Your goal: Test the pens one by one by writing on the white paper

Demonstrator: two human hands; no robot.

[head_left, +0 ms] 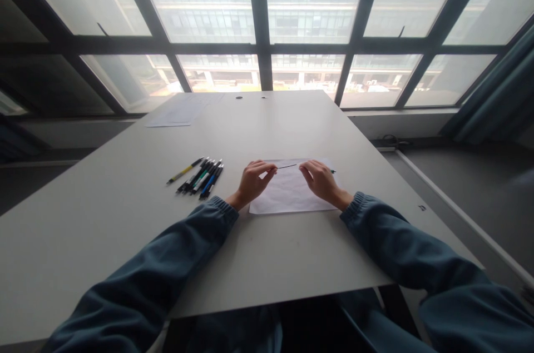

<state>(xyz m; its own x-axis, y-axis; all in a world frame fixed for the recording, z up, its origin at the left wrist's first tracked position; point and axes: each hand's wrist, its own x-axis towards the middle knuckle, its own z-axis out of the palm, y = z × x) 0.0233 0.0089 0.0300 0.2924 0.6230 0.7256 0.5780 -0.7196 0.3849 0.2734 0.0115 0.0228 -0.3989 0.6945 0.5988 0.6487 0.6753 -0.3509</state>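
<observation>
Between thumb and fingers, my left hand (252, 180) pinches a thin dark rod (287, 166) that looks like a pen refill. Its free end points at my right hand (321, 179), a small gap away. My right hand is closed, thumb toward the fingers. A small dark green tip (333, 171) shows just beyond its knuckles; whether it belongs to something in that hand is hidden. Both hands are above a white sheet of paper (287, 197) on the table. Left of my left hand lies a bunch of pens (202, 178), with black, green and blue parts.
A yellow and black pen (184, 171) lies at the bunch's left side. More white paper (173, 114) rests at the far left of the white table (125, 219). Two small dark items, one a round disc (239, 98), are near the far edge. Windows stand behind.
</observation>
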